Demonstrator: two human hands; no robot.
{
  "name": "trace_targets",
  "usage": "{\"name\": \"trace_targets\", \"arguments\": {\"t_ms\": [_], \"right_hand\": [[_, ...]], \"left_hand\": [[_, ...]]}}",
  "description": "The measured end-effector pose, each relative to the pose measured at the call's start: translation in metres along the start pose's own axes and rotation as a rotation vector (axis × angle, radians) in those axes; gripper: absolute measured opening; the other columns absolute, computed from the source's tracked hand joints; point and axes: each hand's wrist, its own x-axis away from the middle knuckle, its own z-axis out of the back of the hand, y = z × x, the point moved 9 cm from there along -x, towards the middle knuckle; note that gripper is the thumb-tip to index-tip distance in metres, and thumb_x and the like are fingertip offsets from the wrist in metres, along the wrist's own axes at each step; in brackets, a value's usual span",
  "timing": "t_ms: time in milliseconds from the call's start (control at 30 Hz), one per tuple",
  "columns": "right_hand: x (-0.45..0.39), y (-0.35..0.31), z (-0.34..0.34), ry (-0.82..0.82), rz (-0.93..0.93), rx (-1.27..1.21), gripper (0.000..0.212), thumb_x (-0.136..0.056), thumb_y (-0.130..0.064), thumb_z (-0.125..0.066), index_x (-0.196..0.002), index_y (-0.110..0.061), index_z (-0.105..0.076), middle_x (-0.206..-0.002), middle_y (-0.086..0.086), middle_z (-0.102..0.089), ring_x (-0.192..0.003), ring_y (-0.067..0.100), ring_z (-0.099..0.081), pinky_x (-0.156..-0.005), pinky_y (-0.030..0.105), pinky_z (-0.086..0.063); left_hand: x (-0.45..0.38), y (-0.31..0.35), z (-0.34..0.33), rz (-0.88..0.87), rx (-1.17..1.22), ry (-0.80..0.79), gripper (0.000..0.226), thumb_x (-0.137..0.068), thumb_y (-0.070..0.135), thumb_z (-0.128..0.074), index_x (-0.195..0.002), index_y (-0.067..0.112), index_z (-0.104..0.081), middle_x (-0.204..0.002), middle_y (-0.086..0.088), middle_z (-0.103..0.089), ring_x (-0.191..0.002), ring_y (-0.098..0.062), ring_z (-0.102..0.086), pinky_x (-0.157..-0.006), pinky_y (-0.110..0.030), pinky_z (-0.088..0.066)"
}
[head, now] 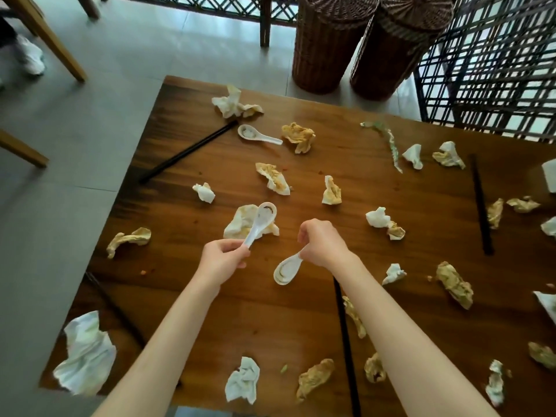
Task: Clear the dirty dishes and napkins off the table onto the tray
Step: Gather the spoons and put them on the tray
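My left hand (222,260) pinches the handle of a white soup spoon (262,218), bowl pointing away over a stained napkin (240,227). My right hand (323,242) grips the handle of a second white spoon (285,269), its bowl hanging toward me just above the wooden table (240,320). A third white spoon (255,134) lies at the far side. Several crumpled napkins are scattered about, among them one at the near left corner (85,356) and one at the near edge (244,380). No tray is in view.
Black chopsticks lie at the far left (186,152), at the right (481,206), and near my right forearm (346,350). Two wicker baskets (331,43) and a metal lattice rack (493,64) stand beyond the table. Wooden chair legs (54,40) stand on the tiled floor at left.
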Motion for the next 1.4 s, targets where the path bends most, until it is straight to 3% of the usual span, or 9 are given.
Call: {"name": "trace_targets", "arguments": {"t_ms": [300, 433, 533, 633, 767, 867, 967, 1133, 1400], "right_hand": [[-0.009, -0.002, 0.008, 0.11, 0.041, 0.122, 0.023, -0.076, -0.025, -0.076, -0.096, -0.022, -0.066, -0.098, -0.002, -0.051, -0.082, 0.014, -0.056, -0.068, 0.026, -0.054], [-0.016, 0.008, 0.001, 0.017, 0.005, 0.094, 0.021, -0.084, -0.019, -0.068, -0.105, -0.019, -0.066, -0.103, 0.0, -0.059, -0.089, 0.015, -0.059, -0.076, 0.03, -0.055], [-0.017, 0.013, -0.007, -0.068, -0.005, -0.016, 0.01, -0.084, -0.008, -0.066, -0.09, -0.016, -0.068, -0.093, 0.0, -0.061, -0.081, 0.013, -0.059, -0.071, 0.024, -0.055], [-0.012, 0.018, -0.007, -0.079, -0.043, -0.106, 0.014, -0.081, -0.006, -0.068, -0.075, -0.018, -0.066, -0.084, -0.001, -0.06, -0.076, 0.013, -0.06, -0.066, 0.022, -0.056], [0.004, 0.045, 0.011, 0.07, -0.221, -0.39, 0.018, -0.078, -0.008, -0.073, -0.067, -0.02, -0.066, -0.081, 0.0, -0.063, -0.076, 0.013, -0.064, -0.065, 0.024, -0.057], [0.029, 0.067, 0.019, 0.176, -0.395, -0.805, 0.012, -0.076, -0.007, -0.075, -0.074, -0.016, -0.068, -0.083, 0.003, -0.066, -0.073, 0.012, -0.067, -0.061, 0.022, -0.057], [0.056, 0.071, 0.017, 0.241, -0.455, -1.122, 0.011, -0.076, -0.004, -0.074, -0.082, -0.012, -0.069, -0.084, 0.004, -0.067, -0.073, 0.013, -0.068, -0.056, 0.018, -0.054], [0.089, 0.069, 0.01, 0.409, -0.54, -1.36, 0.013, -0.078, -0.004, -0.073, -0.088, -0.009, -0.069, -0.086, 0.006, -0.067, -0.075, 0.015, -0.069, -0.059, 0.019, -0.056], [0.103, 0.034, -0.007, 0.464, -0.607, -1.708, 0.012, -0.077, -0.002, -0.072, -0.088, -0.006, -0.068, -0.089, 0.011, -0.068, -0.073, 0.017, -0.071, -0.059, 0.022, -0.056]], "left_hand": [[0.005, -0.006, -0.002, 0.021, 0.059, 0.063, 0.011, -0.087, 0.02, -0.065, -0.097, 0.021, -0.061, -0.094, 0.004, -0.062, -0.08, -0.012, -0.063, -0.053, -0.014, -0.043], [0.006, -0.006, -0.003, 0.017, 0.07, 0.076, 0.01, -0.087, 0.02, -0.065, -0.095, 0.023, -0.06, -0.094, 0.004, -0.062, -0.08, -0.012, -0.063, -0.053, -0.014, -0.042], [0.006, -0.006, -0.004, 0.012, 0.082, 0.081, 0.01, -0.086, 0.02, -0.066, -0.094, 0.023, -0.06, -0.092, 0.005, -0.062, -0.079, -0.013, -0.064, -0.053, -0.014, -0.043], [0.005, -0.005, -0.003, 0.014, 0.113, 0.091, 0.01, -0.086, 0.019, -0.067, -0.091, 0.024, -0.061, -0.09, 0.005, -0.063, -0.078, -0.013, -0.064, -0.053, -0.014, -0.043], [0.007, 0.003, -0.007, -0.014, 0.141, 0.061, 0.009, -0.085, 0.02, -0.068, -0.091, 0.025, -0.063, -0.092, 0.004, -0.064, -0.078, -0.013, -0.065, -0.055, -0.016, -0.044], [0.01, 0.012, -0.016, -0.032, 0.143, 0.016, 0.016, -0.084, 0.021, -0.069, -0.097, 0.024, -0.063, -0.092, 0.004, -0.064, -0.079, -0.013, -0.066, -0.056, -0.016, -0.045], [0.015, 0.02, -0.025, -0.05, 0.144, -0.035, 0.014, -0.082, 0.02, -0.071, -0.092, 0.026, -0.062, -0.09, 0.004, -0.064, -0.077, -0.012, -0.066, -0.054, -0.015, -0.045], [0.021, 0.029, -0.024, -0.087, 0.122, -0.085, 0.017, -0.081, 0.022, -0.072, -0.088, 0.028, -0.059, -0.088, 0.005, -0.063, -0.075, -0.012, -0.067, -0.053, -0.015, -0.044], [0.012, 0.045, -0.013, -0.098, 0.085, -0.155, 0.023, -0.079, 0.022, -0.074, -0.089, 0.027, -0.055, -0.09, 0.005, -0.063, -0.078, -0.012, -0.066, -0.059, -0.02, -0.045]]}}
